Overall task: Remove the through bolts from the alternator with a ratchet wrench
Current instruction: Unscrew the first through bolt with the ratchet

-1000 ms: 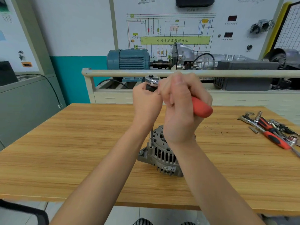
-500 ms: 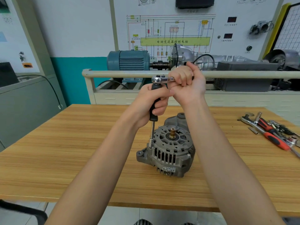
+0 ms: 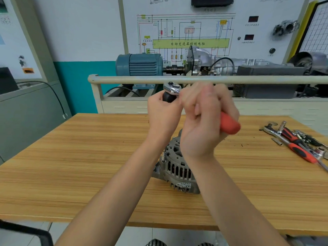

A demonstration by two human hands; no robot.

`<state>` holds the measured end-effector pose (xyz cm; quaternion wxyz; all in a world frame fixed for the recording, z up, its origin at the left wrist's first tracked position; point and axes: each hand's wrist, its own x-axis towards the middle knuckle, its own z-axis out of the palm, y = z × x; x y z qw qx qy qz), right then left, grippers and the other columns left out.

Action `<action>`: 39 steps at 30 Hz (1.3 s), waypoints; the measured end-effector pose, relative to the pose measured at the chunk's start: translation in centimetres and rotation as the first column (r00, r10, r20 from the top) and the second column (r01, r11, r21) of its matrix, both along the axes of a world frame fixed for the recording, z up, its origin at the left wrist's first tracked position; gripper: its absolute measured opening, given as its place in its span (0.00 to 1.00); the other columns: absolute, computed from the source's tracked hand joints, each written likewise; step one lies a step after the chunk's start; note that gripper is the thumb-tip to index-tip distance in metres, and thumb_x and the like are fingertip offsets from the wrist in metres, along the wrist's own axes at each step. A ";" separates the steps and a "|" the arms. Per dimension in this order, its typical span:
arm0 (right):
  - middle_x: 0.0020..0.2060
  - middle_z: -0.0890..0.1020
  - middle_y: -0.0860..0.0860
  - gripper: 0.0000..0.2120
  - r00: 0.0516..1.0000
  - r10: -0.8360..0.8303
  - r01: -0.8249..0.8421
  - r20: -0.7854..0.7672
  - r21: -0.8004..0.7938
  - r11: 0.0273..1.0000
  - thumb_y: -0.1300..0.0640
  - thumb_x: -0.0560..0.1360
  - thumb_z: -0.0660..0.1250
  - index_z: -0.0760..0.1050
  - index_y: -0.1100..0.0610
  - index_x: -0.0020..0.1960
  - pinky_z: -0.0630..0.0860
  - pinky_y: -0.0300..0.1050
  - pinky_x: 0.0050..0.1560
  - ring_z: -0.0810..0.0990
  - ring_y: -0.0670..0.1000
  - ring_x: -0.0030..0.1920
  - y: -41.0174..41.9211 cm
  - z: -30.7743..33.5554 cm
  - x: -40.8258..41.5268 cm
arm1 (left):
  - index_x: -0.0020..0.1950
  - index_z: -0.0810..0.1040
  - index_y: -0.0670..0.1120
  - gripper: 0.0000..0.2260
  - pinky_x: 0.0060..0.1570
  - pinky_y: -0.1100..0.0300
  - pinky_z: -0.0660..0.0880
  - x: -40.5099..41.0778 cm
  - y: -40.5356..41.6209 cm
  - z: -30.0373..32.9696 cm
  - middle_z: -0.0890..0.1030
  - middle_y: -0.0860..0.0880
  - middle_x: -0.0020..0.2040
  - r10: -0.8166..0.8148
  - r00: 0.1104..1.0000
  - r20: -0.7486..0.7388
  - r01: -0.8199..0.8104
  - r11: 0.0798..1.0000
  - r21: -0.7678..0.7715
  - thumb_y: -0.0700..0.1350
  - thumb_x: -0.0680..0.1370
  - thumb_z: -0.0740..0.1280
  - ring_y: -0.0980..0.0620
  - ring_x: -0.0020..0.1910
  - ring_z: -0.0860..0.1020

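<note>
Centre of the frame: alternator [image 3: 177, 172] on the wooden bench [image 3: 71, 166], grey ribbed housing, slotted vents toward the camera, its upper part hidden behind the right wrist.

Above it: ratchet wrench [image 3: 229, 125], chrome head at upper centre just under the pale rail [image 3: 248, 79], red handle end jutting out to the right of the right hand. Below the head, a black grip on a slim upright extension; only a short stretch of the shaft visible near the alternator's left rim, bolt itself too small to make out.

Left hand [image 3: 164, 114]: wrapped around the black grip directly under the chrome head, fingers curled, back of the hand toward the camera.

Right hand [image 3: 204, 121]: clenched around the red handle, blurred by motion, thumb side up, fist touching the left hand.

Right edge of the bench: a loose pile of tools [image 3: 300, 142], well apart from the alternator, including a second red-and-black handled driver, chrome sockets and a spanner.

Background, upper half of the frame: blue electric motor [image 3: 139, 64] coupled to a silver gearbox behind the rail, white wiring-diagram board [image 3: 186, 32] above them, grey cabinet [image 3: 26, 112] at the left edge.
</note>
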<state>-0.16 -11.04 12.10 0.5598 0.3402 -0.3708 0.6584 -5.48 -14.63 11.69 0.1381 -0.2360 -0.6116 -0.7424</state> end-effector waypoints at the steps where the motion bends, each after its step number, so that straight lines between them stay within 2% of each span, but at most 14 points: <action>1: 0.26 0.68 0.45 0.14 0.998 -0.057 0.057 0.000 0.028 0.998 0.64 0.72 0.59 0.66 0.50 0.31 0.60 0.48 0.29 0.63 0.48 0.25 -0.3 -0.1 0.1 | 0.31 0.64 0.45 0.16 0.28 0.58 0.56 0.0 -0.1 -0.1 0.62 0.47 0.27 -0.009 1.000 -0.006 0.009 1.000 -0.006 0.33 0.74 0.66 0.51 0.29 0.58; 3: 0.23 0.66 0.46 0.15 1.000 -0.006 0.006 -0.006 0.032 0.999 0.64 0.71 0.59 0.64 0.51 0.28 0.59 0.46 0.29 0.63 0.47 0.24 -0.1 0.1 -0.1 | 0.31 0.63 0.47 0.16 0.25 0.61 0.56 -0.1 -0.7 -0.1 0.62 0.50 0.25 -0.107 0.994 0.019 0.107 0.994 0.011 0.33 0.73 0.65 0.53 0.25 0.58; 7: 0.17 0.61 0.48 0.18 0.911 0.411 -0.407 0.045 -0.070 0.911 0.65 0.71 0.57 0.60 0.55 0.25 0.57 0.42 0.27 0.57 0.46 0.20 2.2 1.9 -1.3 | 0.33 0.66 0.45 0.13 0.22 0.63 0.58 -0.8 -2.0 0.4 0.65 0.51 0.22 -0.349 0.933 0.089 0.353 0.935 -0.037 0.33 0.75 0.64 0.53 0.21 0.61; 10: 0.15 0.59 0.47 0.21 0.658 0.736 -0.677 0.160 -0.301 0.671 0.61 0.72 0.55 0.62 0.55 0.21 0.58 0.40 0.24 0.53 0.47 0.20 4.4 2.6 -2.8 | 0.30 0.69 0.45 0.11 0.25 0.61 0.62 -1.5 -2.7 1.0 0.68 0.49 0.24 -0.483 0.865 0.137 0.497 0.862 -0.103 0.38 0.72 0.67 0.50 0.23 0.64; 13: 0.14 0.58 0.48 0.21 0.378 0.923 -0.771 0.074 -0.527 0.358 0.60 0.72 0.55 0.60 0.56 0.20 0.57 0.38 0.22 0.49 0.46 0.21 5.8 3.0 -4.6 | 0.25 0.70 0.48 0.13 0.25 0.62 0.63 -1.7 -2.7 1.3 0.67 0.50 0.24 -0.556 0.815 0.164 0.576 0.809 -0.120 0.41 0.69 0.65 0.51 0.22 0.65; 15: 0.14 0.58 0.49 0.21 0.324 0.945 -0.760 0.050 -0.581 0.291 0.60 0.72 0.55 0.60 0.56 0.20 0.57 0.38 0.21 0.49 0.46 0.22 6.3 2.9 -5.6 | 0.24 0.67 0.49 0.15 0.22 0.64 0.59 -1.8 -2.4 1.4 0.65 0.52 0.21 -0.559 0.806 0.194 0.583 0.806 -0.104 0.41 0.70 0.65 0.54 0.19 0.62; 20: 0.15 0.58 0.48 0.20 0.376 0.924 -0.743 0.068 -0.573 0.345 0.61 0.72 0.55 0.60 0.55 0.21 0.58 0.39 0.20 0.55 0.47 0.16 5.7 3.1 -5.1 | 0.24 0.63 0.49 0.18 0.20 0.67 0.52 -1.7 -2.2 1.0 0.60 0.54 0.19 -0.510 0.840 0.186 0.523 0.852 -0.030 0.40 0.72 0.65 0.57 0.17 0.56; 24: 0.16 0.58 0.48 0.22 0.594 0.796 -0.669 0.119 -0.476 0.571 0.62 0.76 0.52 0.60 0.54 0.23 0.59 0.39 0.24 0.55 0.47 0.18 4.0 2.8 -2.9 | 0.27 0.61 0.48 0.21 0.20 0.68 0.54 -1.2 -2.1 0.7 0.60 0.54 0.20 -0.373 0.917 0.138 0.374 0.927 0.019 0.33 0.76 0.62 0.57 0.18 0.55; 26: 0.17 0.60 0.47 0.23 0.804 0.582 -0.520 0.121 -0.333 0.787 0.63 0.77 0.53 0.62 0.53 0.24 0.60 0.42 0.27 0.57 0.47 0.20 2.0 2.1 -1.7 | 0.29 0.61 0.47 0.19 0.20 0.68 0.54 -0.8 -1.7 0.8 0.60 0.54 0.21 -0.304 0.942 0.142 0.302 0.953 0.037 0.31 0.76 0.62 0.57 0.19 0.55; 28: 0.20 0.63 0.47 0.19 0.973 0.225 -0.211 0.052 -0.202 0.957 0.65 0.75 0.57 0.64 0.53 0.27 0.60 0.44 0.29 0.60 0.47 0.22 -0.3 1.2 -0.8 | 0.30 0.63 0.47 0.18 0.20 0.67 0.55 -0.5 -1.3 0.9 0.62 0.54 0.21 -0.230 0.964 0.136 0.229 0.973 0.025 0.31 0.76 0.63 0.58 0.19 0.58; 31: 0.25 0.67 0.46 0.12 0.995 -0.095 0.096 0.021 -0.078 0.992 0.63 0.74 0.58 0.67 0.51 0.34 0.61 0.43 0.30 0.63 0.48 0.24 -2.3 0.3 -0.2 | 0.30 0.61 0.47 0.19 0.22 0.68 0.57 -0.1 -1.2 0.7 0.63 0.57 0.20 -0.123 0.989 0.084 0.125 0.992 -0.022 0.32 0.77 0.62 0.61 0.21 0.60; 34: 0.23 0.66 0.46 0.12 1.000 -0.023 0.024 0.014 -0.075 0.997 0.64 0.73 0.58 0.66 0.52 0.34 0.59 0.42 0.28 0.62 0.47 0.23 -1.9 0.7 -0.3 | 0.30 0.62 0.47 0.19 0.22 0.68 0.57 -0.2 -1.3 0.6 0.63 0.56 0.21 -0.107 0.990 0.088 0.107 0.994 0.000 0.31 0.76 0.63 0.60 0.21 0.60; 36: 0.19 0.63 0.46 0.15 0.981 0.194 -0.190 0.017 -0.127 0.973 0.66 0.73 0.57 0.64 0.52 0.31 0.56 0.43 0.27 0.59 0.46 0.21 -0.7 1.3 -0.4 | 0.31 0.63 0.46 0.18 0.21 0.67 0.57 -0.3 -1.5 0.5 0.64 0.55 0.21 -0.175 0.979 0.106 0.173 0.985 0.025 0.30 0.75 0.64 0.58 0.21 0.59; 39: 0.16 0.59 0.46 0.24 0.846 0.526 -0.485 0.091 -0.282 0.828 0.63 0.77 0.52 0.60 0.54 0.23 0.55 0.42 0.27 0.53 0.48 0.21 1.7 2.3 -0.9 | 0.30 0.65 0.46 0.18 0.21 0.66 0.58 -0.4 -1.7 0.3 0.64 0.55 0.21 -0.255 0.963 0.087 0.256 0.967 -0.002 0.30 0.74 0.65 0.57 0.20 0.60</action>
